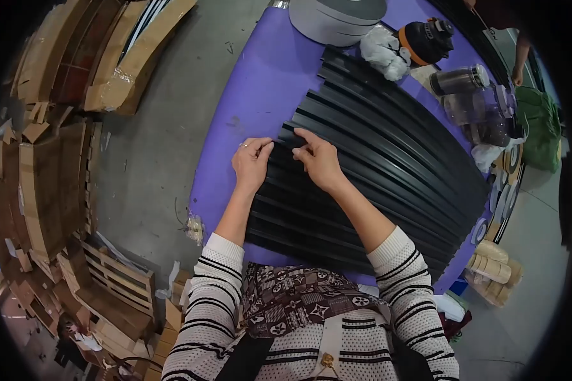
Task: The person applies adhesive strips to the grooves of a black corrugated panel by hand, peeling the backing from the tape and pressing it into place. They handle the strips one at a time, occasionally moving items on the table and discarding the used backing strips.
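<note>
Long black ribbed strips (362, 171) lie side by side across the purple table (235, 95), their left ends stepped. My left hand (251, 165) is at the left ends of the strips, thumb and fingertips pinched together; whatever is between them is too small to make out. Just to its right, my right hand (318, 162) rests over the strips near the same ends. Its index finger stretches out onto a strip, the thumb stands apart from it, and the other fingers curl under, partly hidden.
At the table's far end are a grey roll (340, 19), crumpled white plastic (386, 52), a black-and-orange jug (422, 41) and clear bottles (476, 105). Cardboard boxes (51, 184) and a wooden pallet (117, 273) stand left. Another person's arm (521, 57) shows upper right.
</note>
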Tool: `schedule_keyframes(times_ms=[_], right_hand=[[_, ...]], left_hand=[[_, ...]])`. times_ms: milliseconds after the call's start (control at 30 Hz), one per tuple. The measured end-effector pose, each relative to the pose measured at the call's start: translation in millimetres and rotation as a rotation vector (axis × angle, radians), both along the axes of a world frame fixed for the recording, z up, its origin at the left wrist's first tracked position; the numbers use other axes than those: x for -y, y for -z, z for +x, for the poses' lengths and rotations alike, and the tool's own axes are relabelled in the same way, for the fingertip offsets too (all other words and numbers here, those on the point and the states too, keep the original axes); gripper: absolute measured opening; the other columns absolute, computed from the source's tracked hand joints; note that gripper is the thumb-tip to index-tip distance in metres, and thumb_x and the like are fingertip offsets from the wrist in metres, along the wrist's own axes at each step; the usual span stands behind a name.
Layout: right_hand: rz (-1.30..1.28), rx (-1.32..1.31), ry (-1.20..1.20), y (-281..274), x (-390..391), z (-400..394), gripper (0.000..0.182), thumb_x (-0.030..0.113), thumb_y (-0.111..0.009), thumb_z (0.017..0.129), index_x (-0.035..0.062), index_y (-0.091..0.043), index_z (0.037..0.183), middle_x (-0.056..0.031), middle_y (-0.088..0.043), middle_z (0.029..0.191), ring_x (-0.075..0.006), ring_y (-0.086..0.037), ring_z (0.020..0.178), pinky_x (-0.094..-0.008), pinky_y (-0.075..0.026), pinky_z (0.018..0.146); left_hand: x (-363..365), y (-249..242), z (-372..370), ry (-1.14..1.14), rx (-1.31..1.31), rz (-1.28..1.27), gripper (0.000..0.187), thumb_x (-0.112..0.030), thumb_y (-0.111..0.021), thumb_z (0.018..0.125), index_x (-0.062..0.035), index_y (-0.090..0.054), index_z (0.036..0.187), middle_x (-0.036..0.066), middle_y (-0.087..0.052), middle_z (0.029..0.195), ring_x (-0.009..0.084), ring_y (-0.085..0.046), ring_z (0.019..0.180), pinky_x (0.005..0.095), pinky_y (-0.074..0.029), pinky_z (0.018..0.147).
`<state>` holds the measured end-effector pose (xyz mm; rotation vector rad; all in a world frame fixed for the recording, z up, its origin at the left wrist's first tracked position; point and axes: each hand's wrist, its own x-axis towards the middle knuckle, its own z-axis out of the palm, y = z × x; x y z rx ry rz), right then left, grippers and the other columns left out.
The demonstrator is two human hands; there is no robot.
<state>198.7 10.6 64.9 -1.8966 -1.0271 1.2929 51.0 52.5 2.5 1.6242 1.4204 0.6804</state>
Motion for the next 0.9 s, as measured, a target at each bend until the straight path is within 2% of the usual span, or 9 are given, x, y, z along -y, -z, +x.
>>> schedule_keyframes(times_ms=[33, 100, 133, 200, 233, 367, 433, 633, 900], right_hand=[[0.051, 0.067, 0.014, 10.0, -0.7, -4.8, 0.02, 0.008, -0.053, 0.079, -0.0025, -0.056, 0.096, -0.0056, -0.058, 0.068, -0.0079, -0.047, 0.051, -0.0217, -0.04, 0.049], [-0.025, 0.012, 0.034, 9.9, -2.7, -5.9, 0.016, 0.008, -0.054, 0.078, -0.0031, -0.056, 0.09, -0.0069, -0.058, 0.066, -0.0102, -0.05, 0.05, -0.0235, -0.042, 0.048], [-0.088, -0.041, 0.065, 7.8, -3.0, -7.3, 0.014, 0.008, -0.055, 0.077, -0.0037, -0.057, 0.083, -0.0082, -0.058, 0.064, -0.0125, -0.053, 0.049, -0.0253, -0.043, 0.047], [-0.119, -0.077, 0.066, 9.3, 3.2, -12.6, 0.012, 0.008, -0.055, 0.076, -0.0035, -0.056, 0.08, -0.0074, -0.058, 0.062, -0.0116, -0.052, 0.048, -0.0246, -0.042, 0.046], [-0.134, -0.109, 0.072, 10.0, 7.3, -15.3, 0.012, 0.008, -0.055, 0.076, -0.0034, -0.056, 0.076, -0.0067, -0.058, 0.06, -0.0107, -0.052, 0.046, -0.0239, -0.042, 0.045], [-0.157, -0.103, 0.095, 15.9, 12.7, -31.5, 0.012, 0.009, -0.056, 0.076, -0.0027, -0.056, 0.074, -0.0062, -0.057, 0.057, -0.0114, -0.053, 0.046, -0.0242, -0.041, 0.044], [-0.168, -0.043, 0.056, 16.5, 7.3, -37.6, 0.015, 0.011, -0.056, 0.077, -0.0031, -0.056, 0.074, -0.0053, -0.056, 0.058, -0.0088, -0.049, 0.044, -0.0223, -0.04, 0.042], [-0.101, 0.112, 0.001, 33.7, 2.3, -44.9, 0.016, 0.012, -0.056, 0.075, -0.0032, -0.056, 0.071, -0.0068, -0.056, 0.056, -0.0105, -0.051, 0.044, -0.0235, -0.041, 0.043], [-0.081, 0.153, 0.023, 39.6, 5.2, -45.7, 0.016, 0.012, -0.056, 0.074, -0.0033, -0.056, 0.069, -0.0071, -0.056, 0.054, -0.0118, -0.052, 0.044, -0.0238, -0.042, 0.043]], left_hand=[[-0.6, 1.5, -2.7, -0.008, -0.003, -0.015, 0.012, -0.013, -0.06, 0.073, -0.0049, -0.062, 0.082, 0.005, -0.057, 0.072, 0.0182, -0.053, 0.063, 0.0274, -0.042, 0.06], [-1.5, 1.6, -6.7, -0.069, 0.28, -0.024, 0.011, -0.011, -0.06, 0.073, -0.0029, -0.061, 0.081, 0.006, -0.057, 0.071, 0.0187, -0.053, 0.062, 0.0277, -0.042, 0.059], [0.2, -2.1, -11.3, -0.079, 0.276, -0.037, 0.011, -0.011, -0.06, 0.073, -0.0029, -0.061, 0.081, 0.006, -0.057, 0.071, 0.0187, -0.053, 0.062, 0.0277, -0.042, 0.059], [4.8, -12.2, -21.6, 0.016, 0.045, -0.069, 0.011, -0.01, -0.059, 0.074, -0.0012, -0.06, 0.08, 0.008, -0.057, 0.071, 0.0207, -0.053, 0.062, 0.0291, -0.041, 0.058], [7.1, -12.5, -23.8, 0.012, 0.044, -0.081, 0.011, -0.01, -0.059, 0.074, -0.0012, -0.06, 0.08, 0.008, -0.057, 0.071, 0.0207, -0.053, 0.062, 0.0291, -0.041, 0.058], [8.0, -13.2, -27.5, 0.091, 0.012, -0.078, 0.011, -0.011, -0.057, 0.076, -0.0011, -0.06, 0.08, 0.009, -0.056, 0.071, 0.0221, -0.054, 0.063, 0.0297, -0.041, 0.057], [6.3, -13.9, -28.6, 0.117, -0.012, -0.072, 0.012, -0.011, -0.056, 0.076, -0.0012, -0.06, 0.081, 0.009, -0.056, 0.071, 0.0222, -0.054, 0.063, 0.0296, -0.041, 0.057], [5.3, -8.5, -33.4, 0.14, 0.067, -0.134, 0.012, -0.011, -0.055, 0.077, -0.0019, -0.06, 0.083, 0.009, -0.056, 0.071, 0.0224, -0.054, 0.064, 0.0298, -0.041, 0.058], [4.7, -9.9, -31.1, 0.119, 0.085, -0.115, 0.011, -0.01, -0.057, 0.075, 0.0002, -0.06, 0.08, 0.007, -0.053, 0.066, 0.014, -0.048, 0.056, 0.0251, -0.038, 0.052]])
